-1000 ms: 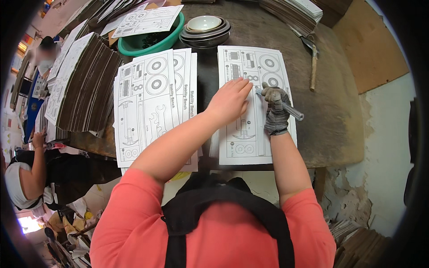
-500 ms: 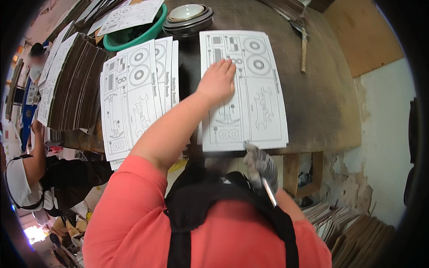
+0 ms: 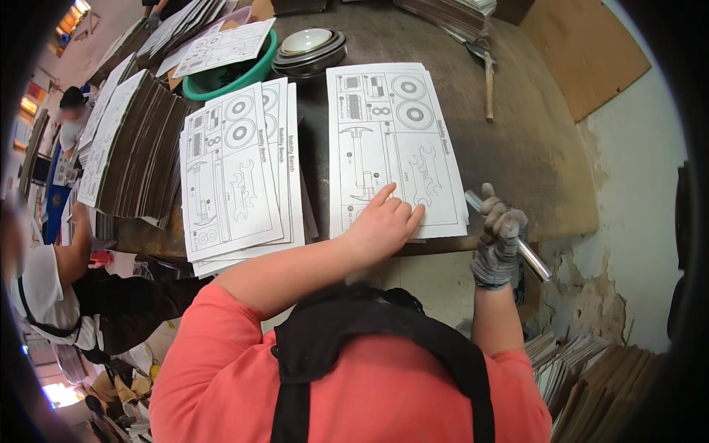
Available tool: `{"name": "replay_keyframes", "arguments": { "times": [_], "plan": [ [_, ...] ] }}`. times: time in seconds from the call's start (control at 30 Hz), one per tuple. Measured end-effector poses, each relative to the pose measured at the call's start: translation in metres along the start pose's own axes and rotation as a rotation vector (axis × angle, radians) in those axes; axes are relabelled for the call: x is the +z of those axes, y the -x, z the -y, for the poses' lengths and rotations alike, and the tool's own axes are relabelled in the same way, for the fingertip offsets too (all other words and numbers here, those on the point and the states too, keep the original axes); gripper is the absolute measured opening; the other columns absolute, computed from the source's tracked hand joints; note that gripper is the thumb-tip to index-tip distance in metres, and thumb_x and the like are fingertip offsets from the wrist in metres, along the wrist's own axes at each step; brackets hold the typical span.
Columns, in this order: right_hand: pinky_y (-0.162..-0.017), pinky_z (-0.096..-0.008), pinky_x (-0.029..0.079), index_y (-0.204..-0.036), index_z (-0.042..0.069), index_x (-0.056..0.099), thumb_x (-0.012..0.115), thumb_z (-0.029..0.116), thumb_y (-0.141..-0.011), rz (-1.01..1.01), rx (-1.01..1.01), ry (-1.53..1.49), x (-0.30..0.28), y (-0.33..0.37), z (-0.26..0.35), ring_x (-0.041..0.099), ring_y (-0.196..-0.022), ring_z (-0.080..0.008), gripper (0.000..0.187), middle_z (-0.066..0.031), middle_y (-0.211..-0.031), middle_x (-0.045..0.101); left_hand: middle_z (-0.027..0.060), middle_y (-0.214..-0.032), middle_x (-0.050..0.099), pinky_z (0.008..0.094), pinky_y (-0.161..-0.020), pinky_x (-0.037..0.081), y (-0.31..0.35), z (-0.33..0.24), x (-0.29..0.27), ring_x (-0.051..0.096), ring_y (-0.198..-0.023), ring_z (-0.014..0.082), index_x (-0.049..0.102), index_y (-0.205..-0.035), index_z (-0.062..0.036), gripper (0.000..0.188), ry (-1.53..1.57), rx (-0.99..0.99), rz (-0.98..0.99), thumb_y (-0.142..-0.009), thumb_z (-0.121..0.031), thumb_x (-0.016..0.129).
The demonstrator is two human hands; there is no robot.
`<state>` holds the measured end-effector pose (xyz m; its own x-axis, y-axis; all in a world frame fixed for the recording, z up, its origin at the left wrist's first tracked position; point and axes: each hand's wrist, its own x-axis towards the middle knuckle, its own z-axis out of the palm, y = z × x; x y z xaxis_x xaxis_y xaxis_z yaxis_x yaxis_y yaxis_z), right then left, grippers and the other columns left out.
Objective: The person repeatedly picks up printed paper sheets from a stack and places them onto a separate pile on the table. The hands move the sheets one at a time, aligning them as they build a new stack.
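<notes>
Bare and with its fingers spread, my left hand rests on the near part of a printed white sheet, the top of a small pile at the table's front edge. Line drawings of wrenches, hammers and round discs cover the sheet. Just right of the pile's near corner, my right hand, in a grey knit glove, is closed around a shiny metal rod. The rod slants, its upper end close to the pile's edge. To the left lies a second, fanned pile of the same printed sheets.
Tall stacks of brown-edged boards stand at the left. Behind are a green basin, nested bowls and a hammer with a wooden handle. Another person works at the far left. Boards lean at the lower right.
My left hand has slid from the sheet's middle down to its near edge. My right hand has risen from below the table edge, out to the right, with the rod in it.
</notes>
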<state>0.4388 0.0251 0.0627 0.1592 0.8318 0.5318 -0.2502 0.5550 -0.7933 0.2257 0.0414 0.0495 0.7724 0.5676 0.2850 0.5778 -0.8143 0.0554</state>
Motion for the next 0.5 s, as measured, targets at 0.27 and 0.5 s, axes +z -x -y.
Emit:
{"name": "replay_keyframes", "arguments": {
  "times": [0.27, 0.5],
  "plan": [
    [-0.101, -0.0498, 0.027, -0.056, 0.011, 0.034, 0.055, 0.026, -0.082, -0.045, -0.041, -0.089, 0.016, -0.037, -0.004, 0.044, -0.064, -0.0187, 0.036, -0.0004, -0.054, 0.033, 0.0185, -0.113, 0.05, 0.0316, -0.094, 0.037, 0.079, 0.056, -0.095, 0.047, -0.107, 0.0331, 0.046, -0.122, -0.0017, 0.049, 0.012, -0.483, -0.234, -0.073, -0.002, 0.053],
    [-0.101, -0.0439, 0.031, -0.052, 0.011, 0.036, 0.053, 0.025, -0.08, 0.175, 0.009, -0.283, 0.05, -0.068, -0.081, 0.043, -0.06, -0.0149, 0.036, 0.0002, -0.052, 0.038, 0.0161, -0.124, 0.048, 0.0382, -0.098, 0.036, 0.204, 0.079, -0.084, 0.042, -0.119, 0.0325, 0.053, -0.114, -0.0023, 0.044, -0.057, -0.816, 0.355, -0.07, 0.004, 0.052]
  ]
}}
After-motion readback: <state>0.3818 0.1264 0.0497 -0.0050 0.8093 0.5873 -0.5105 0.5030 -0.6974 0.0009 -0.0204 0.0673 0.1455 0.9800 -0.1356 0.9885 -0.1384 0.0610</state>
